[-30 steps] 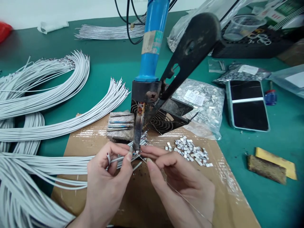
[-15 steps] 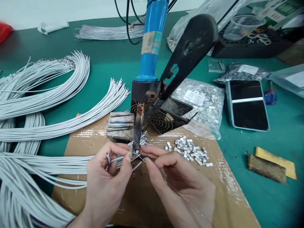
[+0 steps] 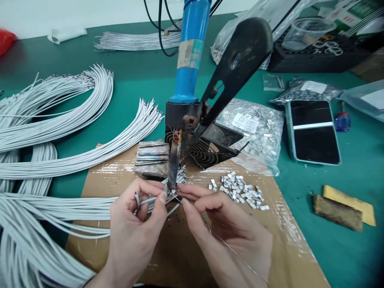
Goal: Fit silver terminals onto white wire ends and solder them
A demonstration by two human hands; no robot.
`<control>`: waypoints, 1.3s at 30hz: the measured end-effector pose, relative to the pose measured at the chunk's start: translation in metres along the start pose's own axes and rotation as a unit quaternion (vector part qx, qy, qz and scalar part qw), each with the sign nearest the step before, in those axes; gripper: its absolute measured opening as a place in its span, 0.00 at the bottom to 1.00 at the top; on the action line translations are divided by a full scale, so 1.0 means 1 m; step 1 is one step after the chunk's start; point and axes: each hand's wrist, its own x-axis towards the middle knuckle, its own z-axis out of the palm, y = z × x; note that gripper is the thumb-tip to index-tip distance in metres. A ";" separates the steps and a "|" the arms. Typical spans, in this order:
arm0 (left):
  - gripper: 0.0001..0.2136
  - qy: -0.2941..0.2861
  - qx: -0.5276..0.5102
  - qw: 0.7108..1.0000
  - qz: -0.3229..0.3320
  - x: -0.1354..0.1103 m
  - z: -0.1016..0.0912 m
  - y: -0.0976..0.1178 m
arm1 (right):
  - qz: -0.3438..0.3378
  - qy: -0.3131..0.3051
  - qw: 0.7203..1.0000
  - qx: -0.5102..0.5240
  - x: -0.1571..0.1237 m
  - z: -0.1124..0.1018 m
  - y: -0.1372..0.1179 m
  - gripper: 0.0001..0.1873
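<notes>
A blue soldering iron is clamped upright in a black bracket, its dark tip pointing down between my hands. Just left of that tip, my left hand is closed on a white wire, and a wire end pokes up between its fingers. My right hand pinches a thin strand of solder wire, which trails down across the palm. Its front end meets the tip beside a small metal piece. My fingertips partly hide that contact point.
Bundles of white wires fill the left side. Small metal tabs lie on the cardboard, near a bag of tabs and a small fan. Further right are a phone and a stained sponge.
My right thumb and the solder wire have shifted very slightly left toward the iron's tip. My left hand stays in place, and the view has moved a touch.
</notes>
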 end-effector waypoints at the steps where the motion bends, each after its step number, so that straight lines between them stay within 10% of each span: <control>1: 0.06 -0.004 0.002 1.000 0.000 0.000 0.000 0.001 | 0.005 0.004 1.000 0.003 0.000 0.001 0.000 0.11; 39: 0.09 0.030 0.023 0.999 -0.003 -0.008 0.008 0.000 | -0.025 -0.018 0.999 -0.035 0.001 -0.002 0.008 0.11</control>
